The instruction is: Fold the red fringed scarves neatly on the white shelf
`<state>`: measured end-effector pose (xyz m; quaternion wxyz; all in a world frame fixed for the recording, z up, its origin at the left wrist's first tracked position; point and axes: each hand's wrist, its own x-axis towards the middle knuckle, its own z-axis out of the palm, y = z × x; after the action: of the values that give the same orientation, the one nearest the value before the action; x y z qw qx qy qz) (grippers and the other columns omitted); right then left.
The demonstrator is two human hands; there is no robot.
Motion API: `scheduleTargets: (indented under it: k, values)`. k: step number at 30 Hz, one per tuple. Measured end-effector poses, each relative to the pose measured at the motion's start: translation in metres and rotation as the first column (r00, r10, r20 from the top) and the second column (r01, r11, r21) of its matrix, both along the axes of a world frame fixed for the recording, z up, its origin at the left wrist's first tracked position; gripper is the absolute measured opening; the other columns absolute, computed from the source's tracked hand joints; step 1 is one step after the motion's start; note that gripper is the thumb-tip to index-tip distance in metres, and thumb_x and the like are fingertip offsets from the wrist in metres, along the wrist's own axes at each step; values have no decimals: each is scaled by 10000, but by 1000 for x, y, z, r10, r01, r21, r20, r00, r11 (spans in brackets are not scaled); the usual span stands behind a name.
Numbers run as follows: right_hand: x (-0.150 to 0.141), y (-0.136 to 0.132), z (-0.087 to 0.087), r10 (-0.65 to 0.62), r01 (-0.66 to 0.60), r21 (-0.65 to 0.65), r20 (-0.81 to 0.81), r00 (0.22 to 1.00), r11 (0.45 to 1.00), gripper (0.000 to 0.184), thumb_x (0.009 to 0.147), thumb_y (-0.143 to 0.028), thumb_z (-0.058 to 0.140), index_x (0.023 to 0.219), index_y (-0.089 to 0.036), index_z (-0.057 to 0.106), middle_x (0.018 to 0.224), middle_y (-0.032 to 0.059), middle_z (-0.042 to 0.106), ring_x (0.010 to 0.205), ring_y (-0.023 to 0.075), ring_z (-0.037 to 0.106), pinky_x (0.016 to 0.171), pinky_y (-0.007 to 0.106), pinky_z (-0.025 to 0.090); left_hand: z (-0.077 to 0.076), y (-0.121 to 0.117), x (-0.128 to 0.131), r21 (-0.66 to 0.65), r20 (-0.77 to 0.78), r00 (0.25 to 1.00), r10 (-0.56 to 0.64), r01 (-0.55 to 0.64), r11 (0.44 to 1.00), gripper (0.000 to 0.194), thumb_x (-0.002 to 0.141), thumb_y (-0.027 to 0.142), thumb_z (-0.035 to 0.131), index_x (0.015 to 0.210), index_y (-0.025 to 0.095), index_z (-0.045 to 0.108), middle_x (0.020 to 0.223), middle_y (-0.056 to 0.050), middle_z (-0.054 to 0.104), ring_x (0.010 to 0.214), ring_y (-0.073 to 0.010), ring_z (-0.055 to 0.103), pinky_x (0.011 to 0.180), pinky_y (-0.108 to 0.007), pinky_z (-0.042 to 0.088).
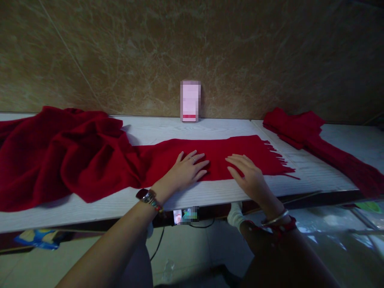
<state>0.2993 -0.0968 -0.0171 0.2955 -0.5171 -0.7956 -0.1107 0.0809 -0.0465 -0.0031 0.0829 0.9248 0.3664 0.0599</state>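
A red scarf [217, 150] with a fringed right end lies across the white wood-grain table [150, 128]. Its middle and right part is spread flat, while its left part is heaped in loose folds. My left hand [189, 170] rests on the flat part with fingers spread, a ring on one finger. To its right, my right hand [247, 174] is over the scarf near the fringe, fingers stretched out and held close together. Neither hand grips the cloth.
A second red scarf [300, 130], folded, lies at the right and hangs toward the front edge. A phone [190, 102] leans upright against the brown marbled wall [135, 52]. Below the table are a lit screen [178, 217], a dark cable [157, 244] and a blue packet [39, 239].
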Motion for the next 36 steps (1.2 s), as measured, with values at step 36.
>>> scheduleTargets:
  k: [36]
  values:
    - [71,14,-6,-293,487,-362,475,830,795,508,915,-318,239,1373,-178,408,1453,129,363,1313,339,347,975,606,361,0,-12,-23,-85,-188,889,418,-438,895,564,927,495,260,1444,272,237,1531,-47,148,1385,-370,84,1072,-612,147]
